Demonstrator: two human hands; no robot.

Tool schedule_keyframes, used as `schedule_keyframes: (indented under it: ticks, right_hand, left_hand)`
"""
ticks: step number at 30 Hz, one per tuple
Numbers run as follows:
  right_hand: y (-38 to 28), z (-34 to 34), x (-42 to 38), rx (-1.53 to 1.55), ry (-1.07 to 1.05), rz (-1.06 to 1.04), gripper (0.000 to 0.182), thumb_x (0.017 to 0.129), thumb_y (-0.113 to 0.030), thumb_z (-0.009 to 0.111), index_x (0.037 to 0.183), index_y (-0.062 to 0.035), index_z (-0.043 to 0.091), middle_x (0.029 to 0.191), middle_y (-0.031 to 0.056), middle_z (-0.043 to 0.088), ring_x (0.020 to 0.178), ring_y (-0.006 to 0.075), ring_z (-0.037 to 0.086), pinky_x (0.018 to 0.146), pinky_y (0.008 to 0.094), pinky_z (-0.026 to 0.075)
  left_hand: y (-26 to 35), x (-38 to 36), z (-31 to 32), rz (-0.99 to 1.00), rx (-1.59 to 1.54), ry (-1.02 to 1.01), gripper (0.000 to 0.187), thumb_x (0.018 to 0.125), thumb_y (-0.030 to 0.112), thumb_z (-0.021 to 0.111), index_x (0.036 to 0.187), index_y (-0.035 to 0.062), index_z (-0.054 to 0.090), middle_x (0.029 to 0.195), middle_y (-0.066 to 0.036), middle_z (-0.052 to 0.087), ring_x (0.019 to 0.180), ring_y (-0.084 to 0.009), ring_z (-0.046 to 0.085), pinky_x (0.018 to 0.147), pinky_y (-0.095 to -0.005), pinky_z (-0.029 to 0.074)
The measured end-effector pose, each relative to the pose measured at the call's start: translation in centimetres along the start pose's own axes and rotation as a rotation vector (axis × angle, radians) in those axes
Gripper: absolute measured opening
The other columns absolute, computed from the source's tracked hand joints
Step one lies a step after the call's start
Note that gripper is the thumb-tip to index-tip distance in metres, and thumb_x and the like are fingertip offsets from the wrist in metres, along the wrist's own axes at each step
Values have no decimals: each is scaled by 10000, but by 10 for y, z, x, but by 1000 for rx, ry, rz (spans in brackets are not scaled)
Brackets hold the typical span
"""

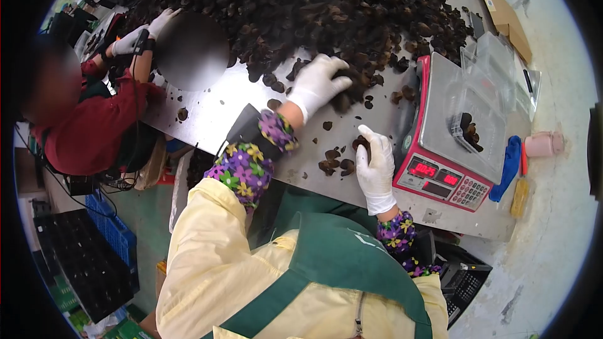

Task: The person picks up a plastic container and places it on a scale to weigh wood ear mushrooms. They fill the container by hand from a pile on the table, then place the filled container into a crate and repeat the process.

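Note:
My left hand (317, 85), in a white glove, reaches to the near edge of a large heap of dark dried wood ear mushrooms (301, 12). Its thumb and fingers are apart, over pieces blurred by motion. My right hand (377, 166), also gloved in white, is just left of the scale, its thumb and fingers closed about a dark wood ear piece (361, 142). A few loose wood ears (330, 163) lie on the metal table (292, 166) between my hands. On the red-framed digital scale (440, 144), an open clear plastic box (471, 103) holds some wood ear pieces.
More clear boxes (493, 56) stand behind the scale. A blue cloth (506, 169), a pink container (544, 144) and a yellow-bristled brush (520, 198) lie at the right. To the left, a co-worker in red (94, 129) reaches gloved hands toward the heap. Black crates (85, 263) stand below.

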State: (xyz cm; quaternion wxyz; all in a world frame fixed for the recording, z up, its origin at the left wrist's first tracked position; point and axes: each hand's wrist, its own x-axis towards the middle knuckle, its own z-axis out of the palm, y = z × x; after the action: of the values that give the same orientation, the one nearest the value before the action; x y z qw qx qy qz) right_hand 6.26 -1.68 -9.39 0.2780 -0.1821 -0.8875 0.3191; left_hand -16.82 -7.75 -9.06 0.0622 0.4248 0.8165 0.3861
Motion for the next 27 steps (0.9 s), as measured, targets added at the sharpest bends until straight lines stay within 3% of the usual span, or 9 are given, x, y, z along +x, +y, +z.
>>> schedule_keyframes:
  ticks: [5,7,12,15,18,20,21,22,27]
  right_hand:
    - [6,-4,-29,-6,-5,49,492,834,5,626,1319,-72,601,1429,200,457,1344,385,431,1126,454,355]
    - [9,-2,-33,-29,7,16,470,830,3,628,1292,-78,622,1422,198,467,1341,394,432,1128,470,352]
    - [7,-4,-32,19,34,-70,353,810,25,645,1145,-78,684,1294,145,562,1264,367,496,1070,457,404]
    - [5,-4,-25,49,75,-99,319,802,40,651,1093,-85,693,1194,111,597,1194,337,538,1014,437,439]
    - [6,-4,-26,42,97,-121,321,801,46,648,1089,-90,689,1133,97,614,1151,325,561,978,427,457]
    - [6,-4,-27,69,94,-110,320,799,50,646,1086,-86,681,1118,99,619,1139,326,567,976,432,456]
    - [6,-5,-27,64,94,-112,320,799,50,646,1086,-86,681,1118,99,619,1139,326,567,976,432,456]
    - [6,-6,-27,45,93,-116,318,797,52,644,1083,-84,678,1116,101,619,1136,329,568,975,433,456]
    - [4,-8,-30,5,81,-138,317,794,58,638,1081,-73,673,1133,117,613,1133,345,568,976,436,455]
  left_hand:
    - [52,-57,6,13,-154,205,146,883,160,697,1008,84,692,944,-120,659,868,-313,662,758,-373,528]
    - [29,-71,0,86,-134,412,92,876,59,691,968,55,694,891,-119,678,824,-276,659,739,-357,520]
    - [2,-115,-38,-243,-179,421,137,892,25,687,1026,49,706,926,-110,690,834,-216,671,763,-313,528]
    - [-10,-120,-42,-228,-153,409,160,909,24,684,1069,16,690,908,-60,660,802,-127,628,745,-262,506]
    - [9,-108,-34,-194,-85,200,268,867,102,743,1120,39,681,970,-75,647,795,-155,625,739,-280,511]
    - [23,-93,-18,4,-34,120,404,821,204,775,1191,94,653,1025,-114,613,849,-278,633,751,-361,524]
    - [36,-89,-14,-104,-23,-57,486,791,255,793,1227,111,632,1067,-129,604,901,-319,627,770,-400,528]
    - [26,-83,7,111,45,9,512,781,282,795,1241,130,631,1046,-143,593,895,-314,633,764,-414,531]
    - [34,-81,30,160,191,16,200,820,212,739,920,96,612,831,-130,582,780,-341,632,686,-449,501]
